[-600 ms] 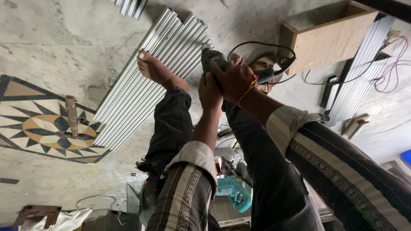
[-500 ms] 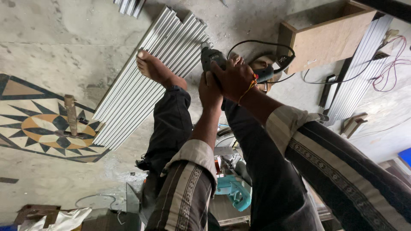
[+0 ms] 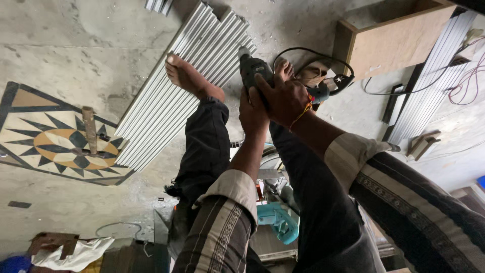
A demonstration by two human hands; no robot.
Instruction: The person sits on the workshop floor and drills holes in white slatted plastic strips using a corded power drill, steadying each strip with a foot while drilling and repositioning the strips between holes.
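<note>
Both hands, the left hand [image 3: 252,114] and the right hand [image 3: 285,98], are closing tightly around one dark corded power drill [image 3: 252,68], one bare foot [image 3: 189,78] pressing on the stack of ribbed grey metal strips [image 3: 177,101].

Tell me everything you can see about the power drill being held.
The power drill has a dark green-grey body, looks plastic, its nose pointing at the edge of the stacked ribbed metal profiles on the floor. The right hand wraps over its body; the left hand grips from below. A black cord loops behind it. Its bit is hidden.
</note>
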